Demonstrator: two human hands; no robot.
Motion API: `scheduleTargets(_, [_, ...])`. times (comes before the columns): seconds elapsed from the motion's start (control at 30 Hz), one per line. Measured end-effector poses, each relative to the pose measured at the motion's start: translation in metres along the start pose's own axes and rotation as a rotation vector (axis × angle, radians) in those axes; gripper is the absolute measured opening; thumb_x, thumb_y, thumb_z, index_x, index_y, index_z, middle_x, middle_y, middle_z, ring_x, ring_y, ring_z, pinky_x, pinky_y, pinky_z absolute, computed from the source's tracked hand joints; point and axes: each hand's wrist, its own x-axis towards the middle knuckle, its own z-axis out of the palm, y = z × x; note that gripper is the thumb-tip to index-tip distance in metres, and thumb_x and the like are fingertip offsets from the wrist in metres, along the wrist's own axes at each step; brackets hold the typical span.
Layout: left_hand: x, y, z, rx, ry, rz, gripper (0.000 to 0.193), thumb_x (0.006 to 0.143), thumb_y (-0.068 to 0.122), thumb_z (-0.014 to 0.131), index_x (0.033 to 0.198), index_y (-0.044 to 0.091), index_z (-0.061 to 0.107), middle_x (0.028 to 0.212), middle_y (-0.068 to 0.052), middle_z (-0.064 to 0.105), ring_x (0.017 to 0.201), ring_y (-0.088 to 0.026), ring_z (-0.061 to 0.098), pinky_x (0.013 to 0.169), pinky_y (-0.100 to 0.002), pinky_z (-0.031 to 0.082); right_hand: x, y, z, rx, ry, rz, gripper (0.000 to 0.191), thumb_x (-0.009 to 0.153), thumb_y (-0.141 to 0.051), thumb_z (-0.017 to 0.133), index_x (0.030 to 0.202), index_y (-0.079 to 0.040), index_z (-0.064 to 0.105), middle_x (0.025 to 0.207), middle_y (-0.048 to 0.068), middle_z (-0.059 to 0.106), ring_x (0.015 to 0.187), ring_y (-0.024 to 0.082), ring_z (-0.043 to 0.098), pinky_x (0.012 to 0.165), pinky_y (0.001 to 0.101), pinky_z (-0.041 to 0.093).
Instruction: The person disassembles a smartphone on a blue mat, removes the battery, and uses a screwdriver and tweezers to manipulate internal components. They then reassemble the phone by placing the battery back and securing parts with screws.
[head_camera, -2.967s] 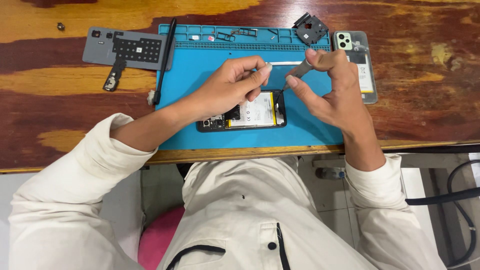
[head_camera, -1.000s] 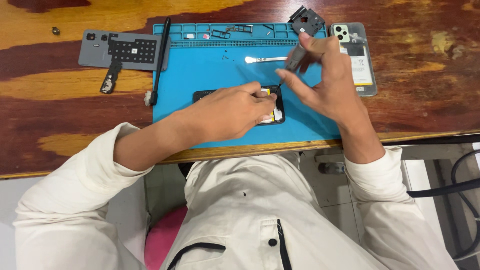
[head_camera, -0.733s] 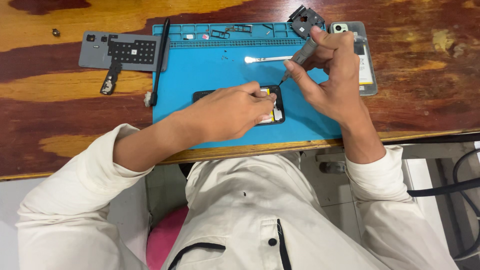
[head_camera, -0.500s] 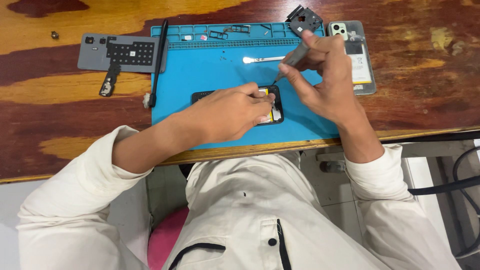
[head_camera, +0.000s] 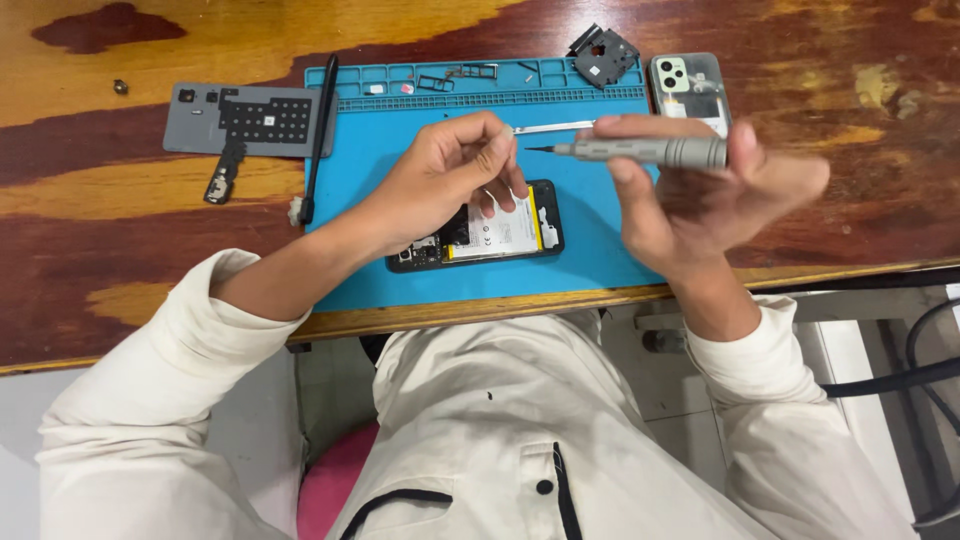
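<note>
Far left on the wooden bench lies a grey perforated back plate (head_camera: 250, 118). My left hand (head_camera: 455, 175) hovers over the opened black phone with its white battery (head_camera: 478, 231) on the blue silicone mat (head_camera: 400, 150), fingertips pinched narrow; whether they hold a screw I cannot tell. My right hand (head_camera: 700, 190) grips a grey precision screwdriver (head_camera: 640, 151), tip pointing left. I judge I'm mid-screw-handling; next calls for careful alignment.

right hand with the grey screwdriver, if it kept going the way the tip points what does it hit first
Probably the left hand: the grey screwdriver in the right hand points left at its fingertips, though their heights may differ.
</note>
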Motion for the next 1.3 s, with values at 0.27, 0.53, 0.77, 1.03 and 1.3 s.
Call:
scheduleTargets(0.27, [-0.001,-0.001,0.004,-0.039,-0.019,-0.055,0.029,0.110,0.039,0.050,0.103,0.013,0.058,0.095,-0.003,0.072,0.081,-0.010,0.069,0.069,-0.026,0.055,-0.002,0.001,0.005,0.056,-0.090,-0.036,0.067,0.098,0.014,0.068,0.140,-0.011,0.022,0.120,0.017,0.057,0.091,0.038,0.077,0.076,0.0440,0.064])
scheduleTargets(0.53, [-0.001,0.000,0.005,-0.051,-0.007,-0.065,0.031,0.109,0.042,0.048,0.103,0.013,0.058,0.094,-0.003,0.073,0.079,-0.009,0.069,0.068,-0.025,0.054,0.003,0.000,0.008,0.041,-0.087,-0.034,0.068,0.095,0.016,0.068,0.136,-0.010,0.020,0.115,0.020,0.051,0.090,0.040,0.077,0.077,0.0452,0.064])
scheduleTargets(0.77, [0.000,0.000,0.005,-0.063,-0.027,-0.048,0.032,0.109,0.043,0.049,0.103,0.012,0.057,0.094,-0.004,0.072,0.079,-0.009,0.068,0.069,-0.025,0.055,0.003,-0.001,0.006,0.033,-0.113,-0.018,0.065,0.094,0.017,0.066,0.130,-0.007,0.018,0.110,0.022,0.054,0.088,0.040,0.075,0.079,0.0472,0.063])
scheduleTargets(1.03, [-0.001,-0.001,0.009,0.099,-0.021,0.019,0.025,0.111,0.032,0.052,0.104,0.009,0.059,0.093,-0.002,0.073,0.079,-0.006,0.067,0.066,-0.023,0.053,-0.005,0.001,-0.001,0.041,-0.144,0.013,0.067,0.099,0.018,0.069,0.135,-0.007,0.019,0.116,0.022,0.052,0.094,0.039,0.078,0.077,0.0434,0.064])
scheduleTargets(1.3, [-0.006,0.001,0.019,0.357,-0.032,0.157,0.026,0.107,0.027,0.060,0.104,0.002,0.066,0.091,-0.002,0.073,0.081,-0.007,0.065,0.072,-0.024,0.056,-0.004,-0.014,-0.015,0.112,-0.146,0.290,0.058,0.104,0.014,0.066,0.134,-0.010,0.022,0.113,0.016,0.057,0.092,0.036,0.077,0.072,0.0380,0.063])
